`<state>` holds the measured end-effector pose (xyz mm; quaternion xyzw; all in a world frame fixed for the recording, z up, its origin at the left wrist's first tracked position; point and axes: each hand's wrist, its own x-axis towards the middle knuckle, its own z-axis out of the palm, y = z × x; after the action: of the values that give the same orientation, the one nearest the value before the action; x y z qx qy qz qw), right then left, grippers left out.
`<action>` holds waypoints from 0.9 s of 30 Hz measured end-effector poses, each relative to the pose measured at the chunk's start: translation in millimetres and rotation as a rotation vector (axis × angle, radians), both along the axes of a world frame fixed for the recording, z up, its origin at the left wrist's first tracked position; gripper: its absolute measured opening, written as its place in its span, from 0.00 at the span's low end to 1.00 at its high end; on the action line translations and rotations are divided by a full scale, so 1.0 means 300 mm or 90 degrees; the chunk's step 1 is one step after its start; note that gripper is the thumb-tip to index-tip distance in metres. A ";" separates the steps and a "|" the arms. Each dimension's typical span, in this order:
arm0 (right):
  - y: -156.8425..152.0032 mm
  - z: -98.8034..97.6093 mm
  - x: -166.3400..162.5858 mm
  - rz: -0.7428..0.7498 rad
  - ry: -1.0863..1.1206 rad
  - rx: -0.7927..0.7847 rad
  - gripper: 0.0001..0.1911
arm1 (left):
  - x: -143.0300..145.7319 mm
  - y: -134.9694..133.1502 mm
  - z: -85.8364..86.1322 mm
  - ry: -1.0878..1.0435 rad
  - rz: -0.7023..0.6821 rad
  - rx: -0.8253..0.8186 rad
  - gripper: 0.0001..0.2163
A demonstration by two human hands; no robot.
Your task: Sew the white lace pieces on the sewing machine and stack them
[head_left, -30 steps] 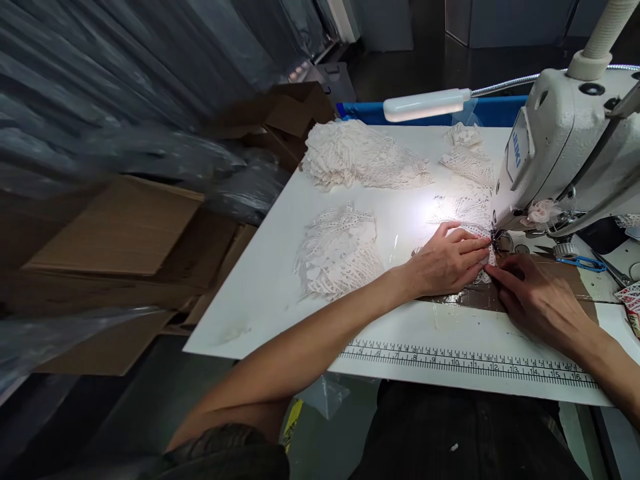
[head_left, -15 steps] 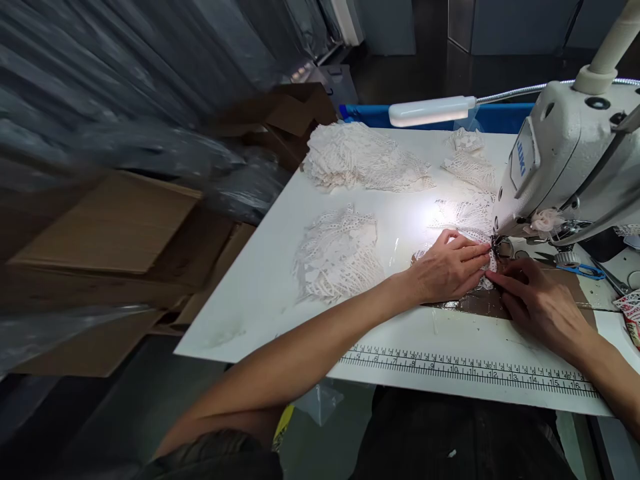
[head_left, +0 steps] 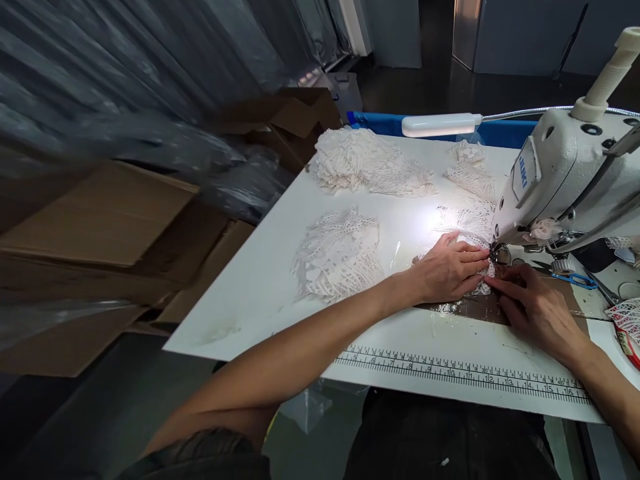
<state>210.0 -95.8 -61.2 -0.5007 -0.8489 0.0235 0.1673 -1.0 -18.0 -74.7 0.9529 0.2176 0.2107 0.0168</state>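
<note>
White lace fabric point(head_left: 465, 221) lies under the needle area of a white sewing machine point(head_left: 555, 173). My left hand point(head_left: 449, 268) rests flat on the lace, fingers stretched toward the presser foot and partly covering the cloth. Close to it on the right, my right hand point(head_left: 537, 310) has its fingertips at the near edge of the lace, with thumb and index finger pressed on it. The lace runs on behind the left hand toward the back of the table. Beneath both hands is a brown taped patch point(head_left: 465, 309) on the tabletop.
A large lace pile point(head_left: 367, 160) and a smaller lace stack point(head_left: 340, 257) lie on the left. Blue-handled scissors point(head_left: 580, 280) sit right of the needle. A lamp point(head_left: 440, 125) hangs at the back. A ruler strip point(head_left: 460, 377) lines the front edge; cardboard boxes point(head_left: 95, 213) stand left.
The camera view has shifted slightly, moving the table and machine a little lower in view. Both hands keep nearly the same place on the lace.
</note>
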 end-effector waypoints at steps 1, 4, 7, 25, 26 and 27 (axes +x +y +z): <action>0.001 -0.002 0.001 0.002 0.007 0.004 0.19 | 0.000 -0.002 0.000 0.006 -0.001 0.000 0.14; 0.004 -0.002 0.001 0.011 0.018 0.016 0.18 | 0.004 -0.012 0.003 0.024 0.007 0.007 0.15; 0.005 0.004 0.000 0.016 0.004 0.032 0.19 | 0.009 -0.024 0.007 0.042 0.022 0.015 0.16; 0.019 -0.007 -0.012 -0.018 -0.104 0.050 0.20 | 0.028 -0.007 -0.003 0.044 0.076 0.031 0.16; 0.021 -0.006 -0.015 -0.028 -0.117 0.043 0.20 | 0.032 -0.006 -0.004 0.044 0.088 0.032 0.16; 0.024 -0.006 -0.018 -0.037 -0.129 0.037 0.20 | 0.036 -0.006 -0.005 0.043 0.100 0.034 0.16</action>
<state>204.5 -88.5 -63.0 -0.5198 -0.8470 -0.0562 0.0957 9.8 -19.7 -76.1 0.9396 0.2866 0.1844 -0.0325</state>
